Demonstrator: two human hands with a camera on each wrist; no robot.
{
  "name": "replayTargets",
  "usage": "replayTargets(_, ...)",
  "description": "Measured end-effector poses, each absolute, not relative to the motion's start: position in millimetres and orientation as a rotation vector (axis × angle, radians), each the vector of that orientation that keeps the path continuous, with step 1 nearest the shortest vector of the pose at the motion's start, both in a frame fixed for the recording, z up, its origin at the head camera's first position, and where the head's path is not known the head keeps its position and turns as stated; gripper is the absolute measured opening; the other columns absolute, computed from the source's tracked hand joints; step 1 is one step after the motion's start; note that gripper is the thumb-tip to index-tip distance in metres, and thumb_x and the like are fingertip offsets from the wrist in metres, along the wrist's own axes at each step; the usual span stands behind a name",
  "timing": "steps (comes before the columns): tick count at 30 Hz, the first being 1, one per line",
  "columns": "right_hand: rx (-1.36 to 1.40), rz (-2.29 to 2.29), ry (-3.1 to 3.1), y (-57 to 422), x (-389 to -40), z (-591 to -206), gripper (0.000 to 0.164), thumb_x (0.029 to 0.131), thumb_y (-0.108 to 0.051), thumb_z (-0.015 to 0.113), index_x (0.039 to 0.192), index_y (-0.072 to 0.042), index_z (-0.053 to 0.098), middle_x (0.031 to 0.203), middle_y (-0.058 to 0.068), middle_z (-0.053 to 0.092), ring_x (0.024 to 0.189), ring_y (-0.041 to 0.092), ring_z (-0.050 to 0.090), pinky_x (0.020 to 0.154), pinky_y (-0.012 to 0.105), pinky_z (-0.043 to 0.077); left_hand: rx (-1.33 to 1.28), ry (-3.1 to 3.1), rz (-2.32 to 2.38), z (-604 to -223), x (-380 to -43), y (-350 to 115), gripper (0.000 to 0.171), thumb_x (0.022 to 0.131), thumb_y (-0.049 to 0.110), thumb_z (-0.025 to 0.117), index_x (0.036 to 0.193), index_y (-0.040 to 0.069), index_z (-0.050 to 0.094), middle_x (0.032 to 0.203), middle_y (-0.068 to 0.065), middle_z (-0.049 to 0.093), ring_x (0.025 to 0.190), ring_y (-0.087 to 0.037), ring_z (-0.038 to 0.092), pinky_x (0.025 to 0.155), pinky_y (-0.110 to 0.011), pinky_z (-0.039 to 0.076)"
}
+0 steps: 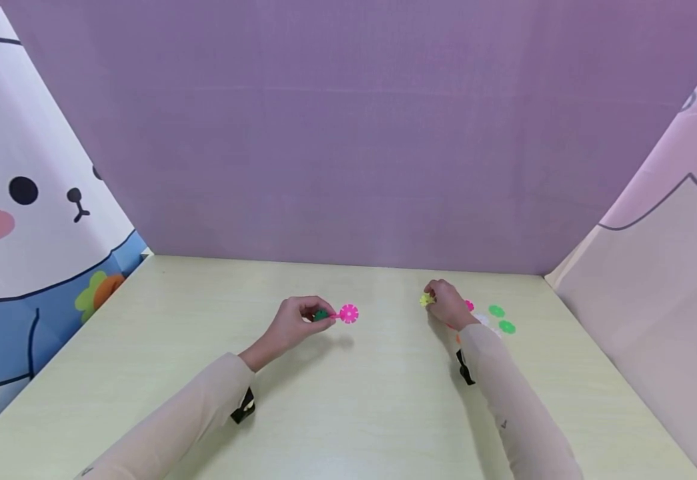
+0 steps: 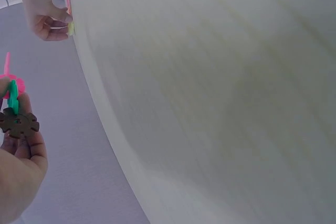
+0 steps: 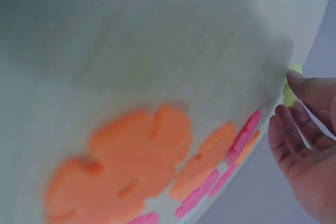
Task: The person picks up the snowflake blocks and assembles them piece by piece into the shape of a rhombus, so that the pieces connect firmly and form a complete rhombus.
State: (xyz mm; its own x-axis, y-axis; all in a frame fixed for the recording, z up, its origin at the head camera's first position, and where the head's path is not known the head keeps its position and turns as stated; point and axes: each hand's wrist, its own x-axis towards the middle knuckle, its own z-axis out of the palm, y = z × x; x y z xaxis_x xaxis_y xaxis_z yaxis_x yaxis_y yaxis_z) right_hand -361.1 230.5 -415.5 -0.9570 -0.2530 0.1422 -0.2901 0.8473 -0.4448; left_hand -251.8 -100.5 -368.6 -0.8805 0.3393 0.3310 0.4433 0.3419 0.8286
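My left hand (image 1: 291, 323) pinches a small chain of joined notched plastic building discs above the table. In the left wrist view the chain shows a brown disc (image 2: 20, 124) nearest the camera, a green disc (image 2: 13, 98) joined to it, and pink behind. A pink disc (image 1: 349, 314) faces the head camera at the chain's right end. Off to the right, my right hand (image 1: 449, 305) pinches a yellow-green disc (image 1: 425, 300) between thumb and fingers, close to the tabletop. The right wrist view shows this yellow-green disc (image 3: 290, 94) at the fingertips, partly covered by the thumb.
Loose discs lie around and under the right forearm: green discs (image 1: 507, 327), white ones (image 1: 481, 320), a pink disc (image 1: 469, 305) and orange discs (image 3: 131, 161). The pale wooden table (image 1: 348, 400) ends at a purple panel (image 1: 348, 147); printed cloths hang at both sides.
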Motion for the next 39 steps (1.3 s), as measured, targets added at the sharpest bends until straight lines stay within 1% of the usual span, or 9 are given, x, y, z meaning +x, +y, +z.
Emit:
replayTargets(4, 0.456, 0.729, -2.887, 228.5, -359.4, -412.7, 0.026, 0.071, 0.012, 0.059, 0.096, 0.007, 0.058, 0.088, 0.018, 0.053, 0.081, 0.027, 0.051, 0.072, 0.036, 0.047, -0.733, -2.485, -1.598, -368.9, -251.7, -100.8, 0.010, 0.080, 0.004, 0.068, 0.089, 0.000, 0.068, 0.088, -0.015, 0.068, 0.068, -0.028, 0.058, 0.057, -0.018, 0.048)
replayTargets(9, 0.446, 0.786, -2.865, 228.0, -357.4, -409.6, 0.018, 0.073, 0.014, 0.055, 0.088, 0.005, 0.061, 0.085, 0.017, 0.058, 0.079, 0.026, 0.055, 0.072, 0.035, 0.049, -0.739, -2.489, -1.598, -368.8, -251.9, -101.3, 0.011, 0.080, 0.005, 0.068, 0.089, 0.000, 0.068, 0.088, -0.015, 0.068, 0.068, -0.029, 0.058, 0.057, -0.018, 0.047)
replayTargets(13, 0.458, 0.887, -2.857, 228.5, -355.6, -405.3, 0.015, 0.078, 0.012, 0.055, 0.090, 0.005, 0.061, 0.087, 0.019, 0.062, 0.081, 0.028, 0.059, 0.073, 0.036, 0.051, -0.740, -2.490, -1.600, -368.9, -252.2, -102.0, 0.011, 0.080, 0.005, 0.068, 0.090, 0.000, 0.068, 0.089, -0.015, 0.068, 0.068, -0.026, 0.058, 0.058, -0.018, 0.048)
replayTargets(17, 0.448, 0.979, -2.820, 226.8, -351.2, -398.2, 0.012, 0.081, 0.009, 0.057, 0.092, 0.005, 0.062, 0.088, 0.018, 0.063, 0.081, 0.028, 0.060, 0.073, 0.036, 0.052, -0.735, -2.487, -1.614, -369.3, -252.4, -103.0, 0.011, 0.080, 0.004, 0.068, 0.090, 0.000, 0.068, 0.088, -0.015, 0.068, 0.068, -0.025, 0.058, 0.058, -0.018, 0.048)
replayTargets(22, 0.434, 1.044, -2.736, 222.0, -342.0, -389.8, 0.010, 0.080, 0.005, 0.061, 0.090, 0.004, 0.063, 0.086, 0.018, 0.065, 0.077, 0.028, 0.062, 0.070, 0.033, 0.052, -0.736, -2.488, -1.606, -368.9, -252.1, -104.2, 0.011, 0.080, 0.004, 0.067, 0.090, 0.000, 0.068, 0.088, -0.014, 0.068, 0.068, -0.025, 0.057, 0.058, -0.019, 0.048)
replayTargets(28, 0.415, 1.157, -2.693, 216.1, -330.2, -383.0, 0.010, 0.080, 0.002, 0.063, 0.090, 0.004, 0.063, 0.086, 0.017, 0.065, 0.076, 0.024, 0.061, 0.063, 0.023, 0.050, -0.745, -2.486, -1.595, -368.6, -252.1, -104.7, 0.010, 0.080, 0.004, 0.067, 0.089, 0.000, 0.068, 0.087, -0.015, 0.068, 0.067, -0.024, 0.056, 0.058, -0.018, 0.047)
replayTargets(31, 0.444, 1.239, -2.651, 212.0, -324.0, -381.6, 0.011, 0.079, 0.003, 0.064, 0.090, 0.004, 0.064, 0.085, 0.018, 0.066, 0.075, 0.023, 0.063, 0.062, 0.020, 0.049, -0.743, -2.485, -1.610, -369.1, -252.7, -104.8, 0.010, 0.080, 0.004, 0.067, 0.089, 0.000, 0.068, 0.087, -0.015, 0.068, 0.066, -0.021, 0.056, 0.058, -0.018, 0.047)
replayTargets(35, 0.515, 1.341, -2.594, 202.7, -314.4, -379.6, 0.011, 0.078, 0.005, 0.064, 0.089, 0.006, 0.064, 0.085, 0.020, 0.066, 0.075, 0.024, 0.064, 0.062, 0.017, 0.049, -0.737, -2.485, -1.621, -369.3, -252.8, -103.9, 0.010, 0.080, 0.004, 0.067, 0.089, 0.000, 0.068, 0.087, -0.015, 0.068, 0.065, -0.018, 0.056, 0.058, -0.018, 0.047)
replayTargets(39, 0.542, 1.386, -2.598, 190.0, -302.4, -374.2, 0.012, 0.078, 0.007, 0.063, 0.089, 0.010, 0.061, 0.086, 0.024, 0.064, 0.077, 0.030, 0.064, 0.062, 0.017, 0.049, -0.733, -2.485, -1.620, -370.2, -252.8, -102.8, 0.011, 0.080, 0.004, 0.068, 0.090, -0.001, 0.068, 0.088, -0.016, 0.068, 0.066, -0.020, 0.057, 0.057, -0.018, 0.047)
